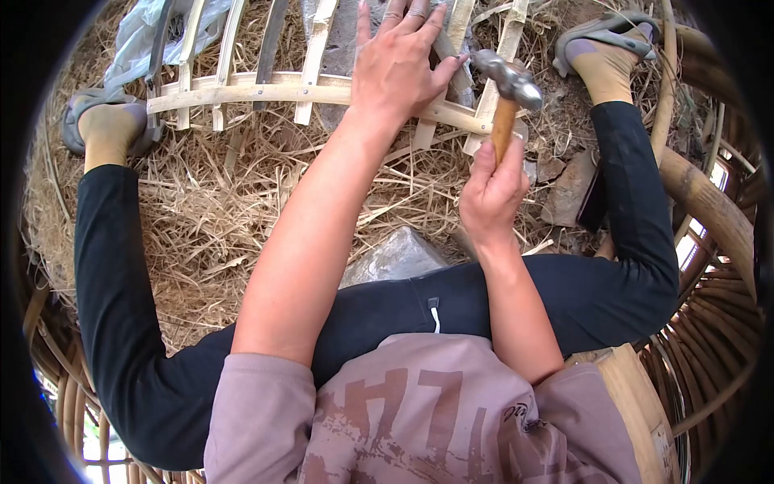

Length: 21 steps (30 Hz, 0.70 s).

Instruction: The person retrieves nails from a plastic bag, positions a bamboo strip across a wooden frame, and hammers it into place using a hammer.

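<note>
My left hand (399,60) lies palm down with fingers spread across a bamboo slat frame, pressing on its curved crosspiece (250,93). Part of the frame under the palm is hidden. My right hand (496,189) is closed around the wooden handle of a hammer (506,81). The hammer's metal head is just right of my left thumb, over the right part of the frame. Several flat slats (314,56) cross the crosspiece, with small nail heads at some joints. Whether the hammer head touches the bamboo, I cannot tell.
Dry bamboo shavings (218,210) cover the ground between my legs. A grey stone block (395,258) lies near my lap, and flat rocks (568,189) are at the right. A plastic bag (153,40) lies at the upper left. Curved bamboo poles (709,202) stand at the right.
</note>
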Available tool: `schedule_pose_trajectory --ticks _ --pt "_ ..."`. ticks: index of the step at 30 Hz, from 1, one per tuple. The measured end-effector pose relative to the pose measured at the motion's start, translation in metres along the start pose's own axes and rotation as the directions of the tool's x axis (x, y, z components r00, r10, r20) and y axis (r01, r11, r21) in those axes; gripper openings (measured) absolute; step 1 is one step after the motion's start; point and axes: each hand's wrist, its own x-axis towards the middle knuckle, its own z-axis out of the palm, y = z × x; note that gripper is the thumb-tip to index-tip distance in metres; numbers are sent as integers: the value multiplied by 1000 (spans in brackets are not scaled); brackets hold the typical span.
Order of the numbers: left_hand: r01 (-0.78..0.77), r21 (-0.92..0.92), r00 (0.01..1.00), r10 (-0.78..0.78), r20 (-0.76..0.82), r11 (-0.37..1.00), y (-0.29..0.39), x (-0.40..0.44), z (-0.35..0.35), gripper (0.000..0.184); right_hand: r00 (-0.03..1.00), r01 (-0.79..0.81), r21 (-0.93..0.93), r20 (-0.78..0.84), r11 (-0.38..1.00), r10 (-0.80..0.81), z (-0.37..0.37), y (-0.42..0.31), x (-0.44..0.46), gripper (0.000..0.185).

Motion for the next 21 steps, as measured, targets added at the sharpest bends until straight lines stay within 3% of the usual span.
schedule_pose_trajectory --ticks 5,14,17,21 --pt "-5 12 1000 5 -2 1000 -1 -1 -1 66 997 31 33 -71 999 -29 2 -3 2 15" --pt "-6 -15 1000 6 1 1000 1 -1 1 66 1000 -19 2 5 1000 19 5 4 1 14" --pt "-9 9 1000 8 27 1000 0 -1 1 67 999 -11 34 -45 999 12 5 1 2 13" --pt "-13 -17 1000 13 -11 1000 2 0 3 68 998 -49 -8 35 999 50 6 0 3 13"
